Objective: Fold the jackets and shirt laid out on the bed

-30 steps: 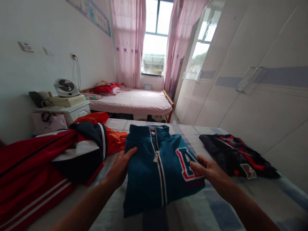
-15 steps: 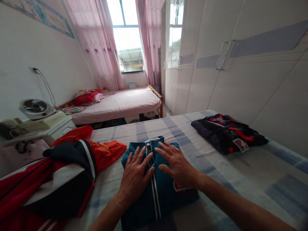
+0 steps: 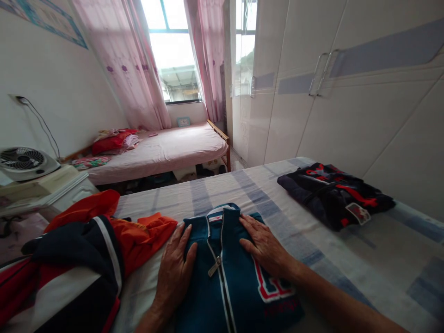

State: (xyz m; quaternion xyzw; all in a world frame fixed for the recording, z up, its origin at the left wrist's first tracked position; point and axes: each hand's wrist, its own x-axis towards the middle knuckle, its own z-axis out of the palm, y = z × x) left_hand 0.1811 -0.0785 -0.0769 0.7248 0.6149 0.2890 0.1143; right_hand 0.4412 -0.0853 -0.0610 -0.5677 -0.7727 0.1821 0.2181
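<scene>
Parted from over the zip (image 3: 226, 296), left hand (image 3: 173, 270) and right hand (image 3: 266, 249) are rested, fingers extended, beside the jacket's (image 3: 243, 282) collar, short of the near bed's (image 3: 350, 263) far edge, leaving the zip uncovered.

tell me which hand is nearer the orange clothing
Left. The left hand is on the near side of the blue jacket, right beside the orange clothing; the right hand is farther off, on the jacket's other side.
</scene>
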